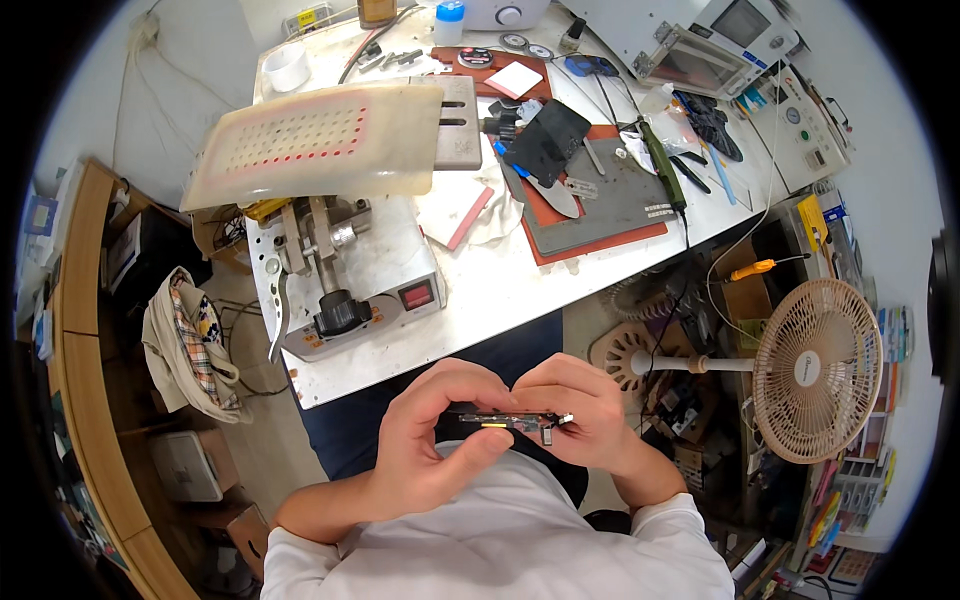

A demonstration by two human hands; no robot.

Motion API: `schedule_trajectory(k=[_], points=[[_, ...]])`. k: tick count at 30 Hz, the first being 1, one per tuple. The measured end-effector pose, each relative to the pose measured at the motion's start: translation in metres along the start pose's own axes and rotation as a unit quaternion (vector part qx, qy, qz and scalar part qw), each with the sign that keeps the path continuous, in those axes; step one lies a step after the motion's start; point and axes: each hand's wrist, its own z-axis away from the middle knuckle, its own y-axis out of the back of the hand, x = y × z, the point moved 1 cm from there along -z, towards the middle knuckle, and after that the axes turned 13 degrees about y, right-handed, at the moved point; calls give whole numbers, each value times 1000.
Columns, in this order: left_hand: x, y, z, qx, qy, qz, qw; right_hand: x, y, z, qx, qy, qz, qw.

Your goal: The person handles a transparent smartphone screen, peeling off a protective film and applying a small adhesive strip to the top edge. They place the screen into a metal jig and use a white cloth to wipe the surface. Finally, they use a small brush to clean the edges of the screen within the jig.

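Nearest the cam is your white shirt [500, 530]; just past it your L hand [425, 440] and R hand [585, 412] are close together over your lap, both pinching a small dark electronic board [513, 421], L thumb on its near side, R fingers at its R end. Bd is approx. level, seen edge-on, clear of the white bench [500, 310]. Small bits stick out at its R end; can't tell what. On the bench's near L is a machine [405, 270] w/ a red display & black knob [342, 314], a cream sheet [310, 140] w/ red dots above it. Off R stands a beige fan [818, 370]. Farther back, a grey mat [610, 212] overlaps a red-brown one, w/ a dark flat slab [548, 138] & green pen-type tool [660, 155] near its edges. Far R: white box-shaped unit [700, 60] w/ window.
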Motion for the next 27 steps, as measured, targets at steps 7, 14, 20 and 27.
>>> schedule_trajectory(k=[7,14,20,27], points=[[1,0,3,13,36,17,999,0,-8,7,-7,-52,-82,995],[-4,0,4,16,37,25,999,-1,-11,8,-11,-66,-99,993],[-3,2,6,-11,54,0,998,-5,-8,12,-21,-113,-118,986],[-10,-3,4,32,51,11,998,-7,-8,19,-23,-157,-228,961]])
